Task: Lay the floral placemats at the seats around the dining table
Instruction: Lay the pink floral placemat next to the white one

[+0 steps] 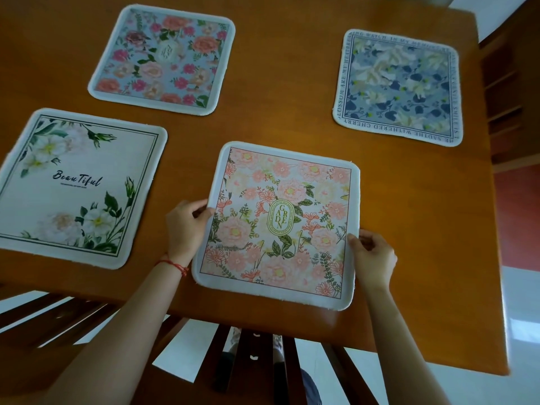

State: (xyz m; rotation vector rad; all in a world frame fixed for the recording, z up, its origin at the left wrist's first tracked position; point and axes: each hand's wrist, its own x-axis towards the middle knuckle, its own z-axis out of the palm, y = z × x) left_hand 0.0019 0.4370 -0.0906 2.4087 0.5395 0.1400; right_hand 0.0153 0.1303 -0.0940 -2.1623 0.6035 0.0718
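- The left hand [187, 226] pinches the left edge of the peach "Garden" placemat [277, 223], thumb on top.
- The right hand [372, 258] grips its right edge, fingers curled around the border.
- This mat lies on the wooden table [292, 118] at 6 o'clock, near the front edge.
- The white "Beautiful" placemat [79, 188] lies at 9 o'clock, the pink rose placemat [163, 58] at 11, the blue placemat [399, 86] at 2.
- A red string bracelet [175, 264] circles the left wrist.
- Chair slats [263, 363] show below the table.

A slatted wooden chair back [257, 361] stands at the table's near edge, over pale floor tiles [523, 331].
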